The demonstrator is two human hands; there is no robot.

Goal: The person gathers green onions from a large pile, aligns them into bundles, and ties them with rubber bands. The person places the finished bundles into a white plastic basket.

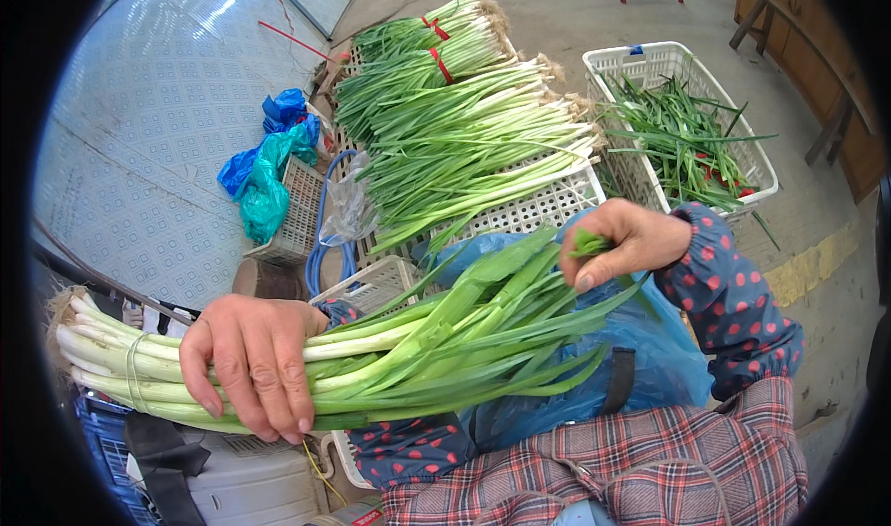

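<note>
My left hand [254, 362] is wrapped over the white stalks of a bunch of green onions [418, 366], its fingers draped down the near side. The bunch lies across in front of me, roots to the left and green leaves to the right. A thin tie [132, 373] circles the stalks near the root end. My right hand [623, 244] is closed on a bit of green leaf [590, 243] beside the leaf tips. Below the bunch, blue plastic sheeting [654, 359] covers my lap.
Green onions [480, 129] lie in rows on a white perforated crate [550, 202], two bundles bound with red ties [440, 65]. Loose leaves fill part of a white plastic basket [762, 171] at right. Plastic bags [268, 199] and a blue hose [317, 241] are at left; wooden furniture [800, 53] stands at far right.
</note>
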